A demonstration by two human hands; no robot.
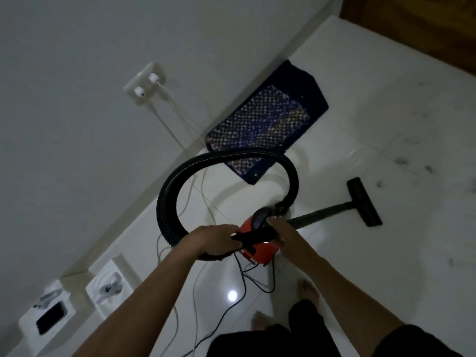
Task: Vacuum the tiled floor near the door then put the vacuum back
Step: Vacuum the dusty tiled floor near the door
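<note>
Looking down past both forearms from the head camera, the left hand (216, 240) is closed round the black handle (247, 238) at the end of the hose, with its fingers curled over it and knuckles up. The right hand (279, 231) sits just beyond it. Its fingers lie over the upper end of the wand (319, 213) and its thumb goes under, clasping the wand where it meets the handle. How firmly it grips I cannot tell, as the picture is dim and soft there. The two hands are close together, right above the red vacuum (257, 249). The vacuum stands on the white tiled floor (360, 266) just ahead of the person's bare feet (309, 289).

The ribbed black hose (172, 184) rises from the top of the vacuum, swings in a wide arc to the left and comes round to the left hand. The wand slopes away to the right, down to the floor head (364, 202), which lies flat on the tile. Dark smudges of dirt (401, 161) mark the tiles beyond it.

A dark blue patterned mat (270, 119) lies against the wall, and the wooden door (412, 19) shows further along at the top right. A thin black cord (242, 276) trails from the vacuum across the floor. Two white plugs (153, 78) sit in the wall socket (145, 85), and two white boxes (108, 287) rest by the skirting at lower left.
</note>
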